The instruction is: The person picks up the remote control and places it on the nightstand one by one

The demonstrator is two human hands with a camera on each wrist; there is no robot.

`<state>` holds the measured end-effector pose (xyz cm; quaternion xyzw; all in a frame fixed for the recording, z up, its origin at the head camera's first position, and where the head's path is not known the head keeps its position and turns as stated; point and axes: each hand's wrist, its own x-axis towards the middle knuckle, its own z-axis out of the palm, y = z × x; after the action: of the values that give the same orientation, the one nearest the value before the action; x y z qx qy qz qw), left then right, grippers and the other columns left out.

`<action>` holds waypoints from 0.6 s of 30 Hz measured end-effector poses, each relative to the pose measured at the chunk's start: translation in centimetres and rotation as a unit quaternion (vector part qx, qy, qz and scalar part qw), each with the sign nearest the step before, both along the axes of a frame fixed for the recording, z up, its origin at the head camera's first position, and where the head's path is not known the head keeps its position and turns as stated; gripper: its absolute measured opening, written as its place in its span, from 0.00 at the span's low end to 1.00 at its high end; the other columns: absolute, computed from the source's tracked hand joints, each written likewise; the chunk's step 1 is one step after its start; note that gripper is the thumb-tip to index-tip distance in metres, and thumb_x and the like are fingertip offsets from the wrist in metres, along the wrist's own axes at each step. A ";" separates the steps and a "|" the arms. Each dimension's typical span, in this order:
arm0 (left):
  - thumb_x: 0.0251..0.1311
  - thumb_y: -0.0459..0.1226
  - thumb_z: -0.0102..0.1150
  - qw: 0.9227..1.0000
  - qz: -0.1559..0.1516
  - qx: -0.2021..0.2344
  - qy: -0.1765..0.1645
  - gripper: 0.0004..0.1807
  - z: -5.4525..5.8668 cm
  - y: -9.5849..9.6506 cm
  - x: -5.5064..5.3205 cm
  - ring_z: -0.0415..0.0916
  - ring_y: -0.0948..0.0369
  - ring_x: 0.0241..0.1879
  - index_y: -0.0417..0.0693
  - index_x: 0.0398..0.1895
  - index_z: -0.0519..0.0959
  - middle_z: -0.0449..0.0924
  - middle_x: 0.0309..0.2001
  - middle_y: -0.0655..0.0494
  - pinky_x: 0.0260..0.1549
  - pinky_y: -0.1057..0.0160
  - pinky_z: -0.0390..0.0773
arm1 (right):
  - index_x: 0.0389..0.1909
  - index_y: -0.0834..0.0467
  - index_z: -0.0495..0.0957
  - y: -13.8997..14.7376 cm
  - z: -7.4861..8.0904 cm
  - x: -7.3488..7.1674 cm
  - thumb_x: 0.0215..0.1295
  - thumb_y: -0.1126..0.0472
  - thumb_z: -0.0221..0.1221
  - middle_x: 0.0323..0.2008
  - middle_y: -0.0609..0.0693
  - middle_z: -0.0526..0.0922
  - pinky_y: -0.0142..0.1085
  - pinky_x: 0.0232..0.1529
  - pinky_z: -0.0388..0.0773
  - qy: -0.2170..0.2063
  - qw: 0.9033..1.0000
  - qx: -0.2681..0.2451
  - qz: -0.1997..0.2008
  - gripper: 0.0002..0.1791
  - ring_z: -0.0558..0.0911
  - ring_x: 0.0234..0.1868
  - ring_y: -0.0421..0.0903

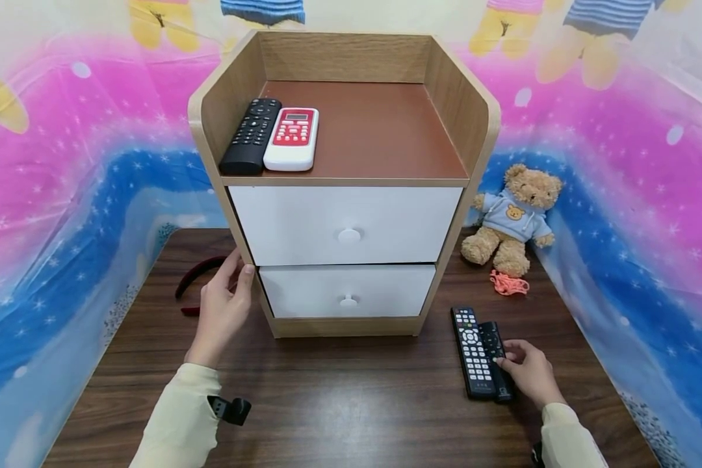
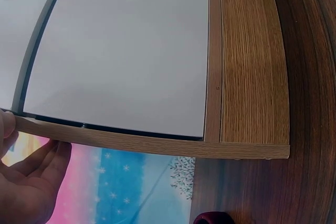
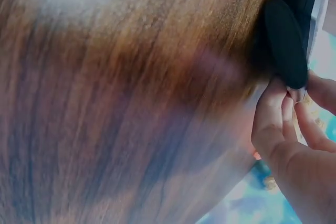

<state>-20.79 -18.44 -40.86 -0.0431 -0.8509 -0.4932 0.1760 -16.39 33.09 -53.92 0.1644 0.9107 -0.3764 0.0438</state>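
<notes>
A small wood-trimmed cabinet (image 1: pixel 351 326) with two white drawers stands mid-table. At its lower left, my left hand (image 1: pixel 223 305) holds the side panel's front edge; the left wrist view has the thumb in front and fingers (image 2: pixel 55 163) against the outer side. On the right of the table, my right hand (image 1: pixel 529 372) pinches the slim black remote control (image 1: pixel 491 337) from its right side. That remote lies alongside, and touches, a longer black remote control (image 1: pixel 472 354) with pale buttons. The slim remote's rounded end (image 3: pixel 286 45) shows between thumb and fingers in the right wrist view.
On the cabinet's top, a black remote (image 1: pixel 250 138) lies beside a white-and-red remote (image 1: pixel 292 140). A dark red headband (image 1: pixel 195 274) rests left of the cabinet. To the right sit a teddy bear (image 1: pixel 515 218) and a coral cord bundle (image 1: pixel 509 283).
</notes>
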 end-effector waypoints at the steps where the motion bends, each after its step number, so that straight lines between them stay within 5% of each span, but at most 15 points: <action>1: 0.77 0.46 0.44 1.000 0.000 -0.001 0.000 0.30 0.0 0.0 0.0 0.72 0.44 0.61 0.41 0.76 0.60 0.72 0.62 0.33 0.54 0.41 0.76 | 0.62 0.70 0.70 0.0 0.0 0.0 0.68 0.67 0.60 0.52 0.70 0.77 0.53 0.46 0.77 0.004 1.000 0.002 -0.001 0.23 0.78 0.51 0.61; 9: 0.77 0.45 0.44 1.000 0.007 -0.001 -0.002 0.29 0.2 -0.2 0.2 0.72 0.44 0.61 0.41 0.75 0.60 0.72 0.62 0.34 0.55 0.42 0.75 | 0.61 0.67 0.72 -0.2 1.8 0.2 0.69 0.64 0.60 0.51 0.68 0.78 0.47 0.40 0.81 0.039 0.999 0.001 -0.012 0.23 0.79 0.49 0.59; 18: 0.77 0.45 0.44 1.000 0.005 -0.002 -0.010 0.29 0.2 0.1 0.1 0.73 0.45 0.61 0.42 0.76 0.60 0.72 0.63 0.34 0.53 0.43 0.76 | 0.62 0.64 0.74 -1.1 7.1 0.9 0.71 0.57 0.60 0.49 0.63 0.81 0.38 0.38 0.79 0.126 0.992 0.013 0.013 0.23 0.81 0.48 0.57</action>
<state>-20.70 -18.30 -40.69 -0.0343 -0.8536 -0.4913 0.1698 -15.45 32.02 -46.79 0.1042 0.9159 -0.3816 -0.0681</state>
